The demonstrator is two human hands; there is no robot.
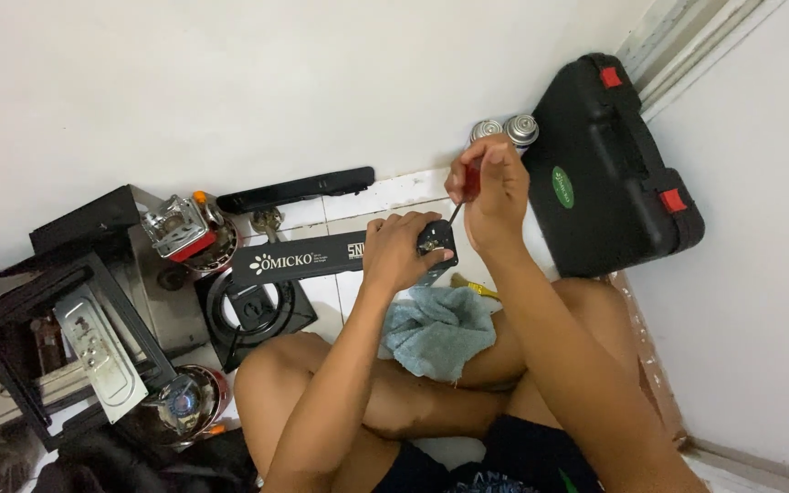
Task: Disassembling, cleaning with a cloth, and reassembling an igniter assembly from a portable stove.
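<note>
My left hand [401, 251] grips the right end of a long black stove panel [299, 260] that has a black knob part [436, 239] on it. My right hand [492, 190] is closed around a red-handled screwdriver [471, 182], whose thin shaft points down at the knob part. Both hands are held above my crossed legs, over the white tiled floor. A blue-grey cloth [437, 329] lies on my leg just under the hands.
A black plastic tool case [606, 173] stands against the right wall, two gas canisters [506, 131] beside it. At left sit a dismantled black stove frame [57, 319], a round burner plate [253, 315], small burner assemblies [184, 233] and another black panel [296, 189].
</note>
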